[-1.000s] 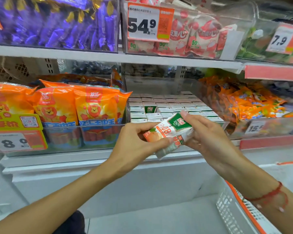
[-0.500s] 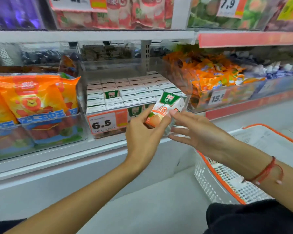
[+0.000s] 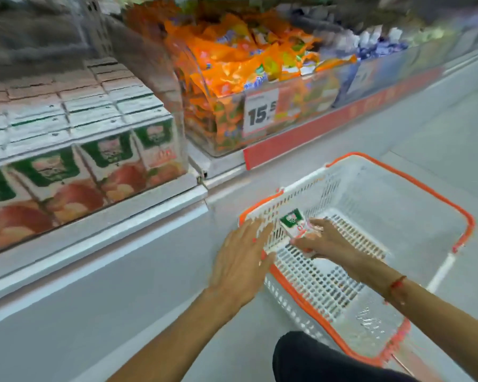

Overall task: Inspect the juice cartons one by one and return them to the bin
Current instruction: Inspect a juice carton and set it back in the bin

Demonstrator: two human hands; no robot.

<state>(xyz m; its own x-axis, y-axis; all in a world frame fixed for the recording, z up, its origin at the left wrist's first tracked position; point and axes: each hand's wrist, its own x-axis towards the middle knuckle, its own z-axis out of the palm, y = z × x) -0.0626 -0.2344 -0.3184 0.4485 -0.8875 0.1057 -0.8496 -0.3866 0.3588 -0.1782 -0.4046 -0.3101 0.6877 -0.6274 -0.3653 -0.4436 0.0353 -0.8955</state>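
Head view is smeared with motion, so the print on every pack is unreadable to you, and the upper shelf dissolves into grey blur at the top edge. The price tag point(image 3: 260, 111) on the clear bin of orange snack packets point(image 3: 240, 62) reads "15." and then its last digit is lost. The rows of juice cartons on the shelf point(image 3: 75, 150) run off the left edge, so you cannot see where they end. A dark patch of your clothing point(image 3: 323, 359) covers the basket's near corner.

The juice carton point(image 3: 297, 226) you are handling, white with a green top panel, sits in your right hand point(image 3: 326, 241), inside the white basket point(image 3: 398, 205) with the orange rim, near its left wall and low over the mesh floor. Your fingers close around its lower part from the right, with the green end sticking out up and to the left; whether it touches the basket floor cannot be told.

Your right arm reaches in over the basket's near rim, a red cord point(image 3: 395, 285) at the wrist. Your left hand point(image 3: 243, 260) holds nothing: it is spread flat, palm down, fingers pointing at the basket's left wall, fingertips at or just against it.
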